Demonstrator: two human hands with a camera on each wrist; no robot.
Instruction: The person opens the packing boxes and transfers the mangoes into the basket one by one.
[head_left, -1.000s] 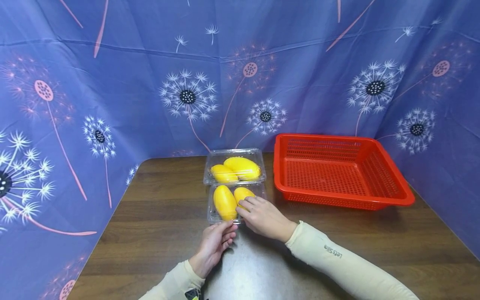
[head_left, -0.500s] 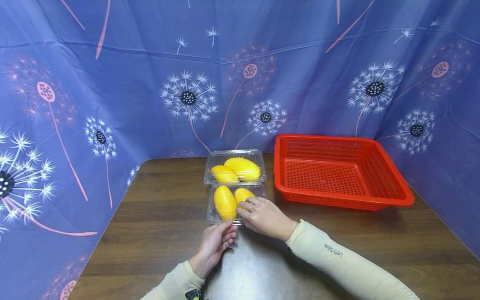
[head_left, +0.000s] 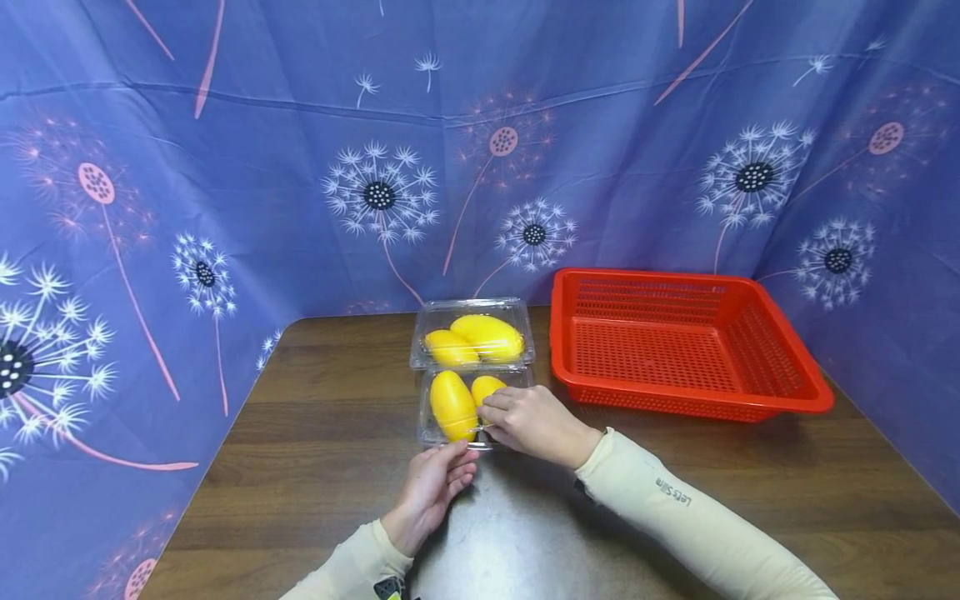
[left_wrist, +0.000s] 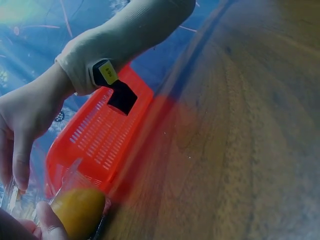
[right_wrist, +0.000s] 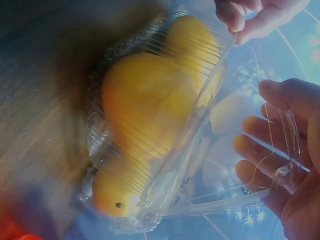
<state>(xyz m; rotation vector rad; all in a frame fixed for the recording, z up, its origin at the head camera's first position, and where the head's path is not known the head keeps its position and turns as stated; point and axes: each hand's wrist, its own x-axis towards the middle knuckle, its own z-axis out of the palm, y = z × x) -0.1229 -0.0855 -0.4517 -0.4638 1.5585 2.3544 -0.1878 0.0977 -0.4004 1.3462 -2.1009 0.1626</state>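
Observation:
A clear plastic clamshell box holding yellow mangoes lies in front of me on the table. Its left mango shows fully; the right mango is partly covered by my right hand. At the front edge, my left hand pinches the rim, thumb on top. The right hand holds the edge of the clear lid, its fingers seen through the plastic in the right wrist view. There, the lid stands at an angle from the base. Directly behind, another clear box contains two mangoes.
A red perforated plastic basket stands at the right on the brown wooden table. Blue cloth with dandelion prints hangs behind the table and along its sides.
The right hand has risen a little and shifted slightly right, and a raised lid edge now shows under its fingers. My left hand keeps its place at the front rim.

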